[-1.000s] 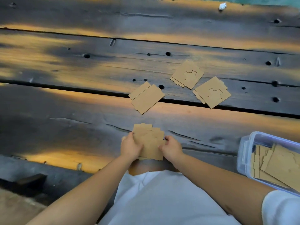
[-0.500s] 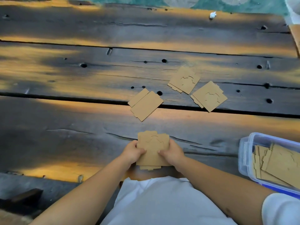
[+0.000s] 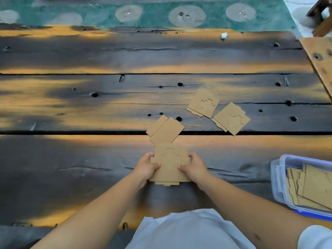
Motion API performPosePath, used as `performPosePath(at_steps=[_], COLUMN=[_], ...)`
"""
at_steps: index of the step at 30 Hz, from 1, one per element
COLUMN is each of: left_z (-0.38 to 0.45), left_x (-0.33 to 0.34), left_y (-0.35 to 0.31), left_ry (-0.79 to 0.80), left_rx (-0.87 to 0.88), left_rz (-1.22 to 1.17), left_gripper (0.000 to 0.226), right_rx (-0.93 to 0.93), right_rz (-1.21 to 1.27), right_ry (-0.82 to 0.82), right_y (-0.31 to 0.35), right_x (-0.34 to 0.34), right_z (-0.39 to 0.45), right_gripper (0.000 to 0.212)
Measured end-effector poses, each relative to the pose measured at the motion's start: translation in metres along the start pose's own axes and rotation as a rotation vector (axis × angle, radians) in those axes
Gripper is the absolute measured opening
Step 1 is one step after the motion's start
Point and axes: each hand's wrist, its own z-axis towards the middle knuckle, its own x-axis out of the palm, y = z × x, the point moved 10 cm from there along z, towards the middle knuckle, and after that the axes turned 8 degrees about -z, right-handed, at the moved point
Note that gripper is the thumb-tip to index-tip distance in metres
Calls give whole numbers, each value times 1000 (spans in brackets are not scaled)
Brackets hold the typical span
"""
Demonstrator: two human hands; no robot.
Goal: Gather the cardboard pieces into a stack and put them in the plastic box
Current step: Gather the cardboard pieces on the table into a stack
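A small stack of brown cardboard pieces [image 3: 169, 166] sits squared up just in front of me. My left hand [image 3: 146, 167] grips its left edge and my right hand [image 3: 195, 167] grips its right edge, thumbs on top. Beyond the stack, a plain cardboard piece [image 3: 165, 131] lies flat on the dark wooden table [image 3: 89, 159]. Two more cut-out pieces lie farther right: one [image 3: 203, 103] and another [image 3: 231, 118]. The clear plastic box [image 3: 280, 177] with a blue base stands at the right edge, holding several cardboard pieces [image 3: 312, 187].
Dark gaps run between the table's planks, which have knot holes. A lighter wooden board [image 3: 319, 58] juts in at the far right. A small white scrap [image 3: 224, 35] lies near the far edge. Green patterned floor shows beyond the table.
Both hands squared the loose pieces into a neater stack and shifted it a little away from me, close to the plain piece. The other pieces and the box stayed put.
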Motion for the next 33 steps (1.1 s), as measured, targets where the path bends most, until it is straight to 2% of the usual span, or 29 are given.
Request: performPosePath(at_steps=[4, 9, 13, 20, 26, 29, 33], left_z=[22, 53, 83, 122, 134, 135, 135], left_x=[-5, -11, -16, -21, -20, -26, -29], left_y=[-27, -67, -79, -84, -72, -67, -66], left_ry=[-1, -48, -59, -150, -177, -208, -203], left_rx=[35, 171, 156, 108, 73, 86, 99], left_rz=[47, 308, 477, 744, 748, 630, 562], left_gripper=[25, 27, 28, 46, 46, 48, 72], right_rx=[-43, -75, -79, -167, -151, -170, -90], right_rz=[-12, -79, -171, -452, -594, -702, -706], right_ry=[-41, -89, -134, -117, -94, -136, -123], right_y=[24, 56, 78, 116, 119, 123, 112], right_x=[0, -1, -10, -5, 0, -1, -5], right_z=[17, 44, 68, 106, 128, 129, 131], right_gripper=[47, 50, 55, 51, 52, 54, 88])
